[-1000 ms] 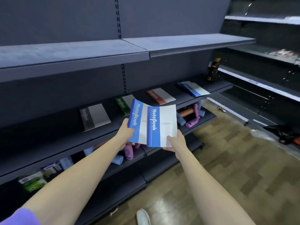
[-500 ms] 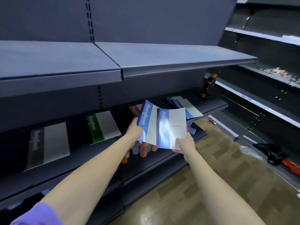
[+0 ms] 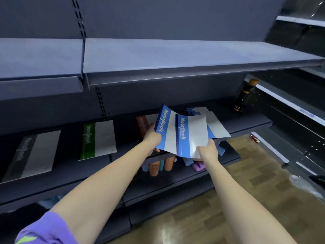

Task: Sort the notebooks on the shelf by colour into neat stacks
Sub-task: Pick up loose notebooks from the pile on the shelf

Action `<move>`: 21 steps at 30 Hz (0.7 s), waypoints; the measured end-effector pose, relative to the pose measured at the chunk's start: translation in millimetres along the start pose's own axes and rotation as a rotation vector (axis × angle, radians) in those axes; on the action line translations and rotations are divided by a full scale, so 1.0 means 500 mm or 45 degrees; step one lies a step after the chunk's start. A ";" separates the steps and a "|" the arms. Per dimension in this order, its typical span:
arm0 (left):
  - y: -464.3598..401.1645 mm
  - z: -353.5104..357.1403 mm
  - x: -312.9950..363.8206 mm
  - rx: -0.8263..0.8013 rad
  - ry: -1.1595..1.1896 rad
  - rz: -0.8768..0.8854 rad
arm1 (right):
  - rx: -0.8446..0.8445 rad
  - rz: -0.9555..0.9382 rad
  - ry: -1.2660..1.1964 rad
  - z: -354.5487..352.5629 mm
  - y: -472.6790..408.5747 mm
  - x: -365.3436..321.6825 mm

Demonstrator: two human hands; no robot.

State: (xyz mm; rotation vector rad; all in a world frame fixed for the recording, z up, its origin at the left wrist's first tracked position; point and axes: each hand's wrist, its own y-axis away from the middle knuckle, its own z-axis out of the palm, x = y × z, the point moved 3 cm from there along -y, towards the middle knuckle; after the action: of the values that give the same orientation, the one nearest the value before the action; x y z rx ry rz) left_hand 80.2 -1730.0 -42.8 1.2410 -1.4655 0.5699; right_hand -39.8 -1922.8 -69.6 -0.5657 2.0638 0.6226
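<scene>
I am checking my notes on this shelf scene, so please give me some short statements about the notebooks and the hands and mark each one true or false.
1. Each hand holds a blue notebook: the left hand grips the left blue notebook and the right hand grips the right blue notebook. True.
2. The green notebook lies on the floor. False: it lies on the shelf.
3. The black notebook lies to the left of the green one. True.
4. The bottle stands left of the black notebook. False: it stands at the far right end of the shelf.
</scene>
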 end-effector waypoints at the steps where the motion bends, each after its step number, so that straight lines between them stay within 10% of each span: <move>1: -0.003 0.013 0.004 0.033 0.007 -0.020 | -0.016 -0.022 0.013 -0.007 -0.021 0.001; 21: -0.030 0.206 0.048 0.596 0.091 -0.204 | -0.123 -0.398 0.577 -0.144 -0.327 -0.030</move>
State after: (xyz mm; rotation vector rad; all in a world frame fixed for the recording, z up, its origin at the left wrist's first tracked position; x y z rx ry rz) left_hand 54.3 -1832.8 -56.3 1.6649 -1.1938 0.8700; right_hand 21.4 -2091.0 -57.3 -1.1465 2.2972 0.4366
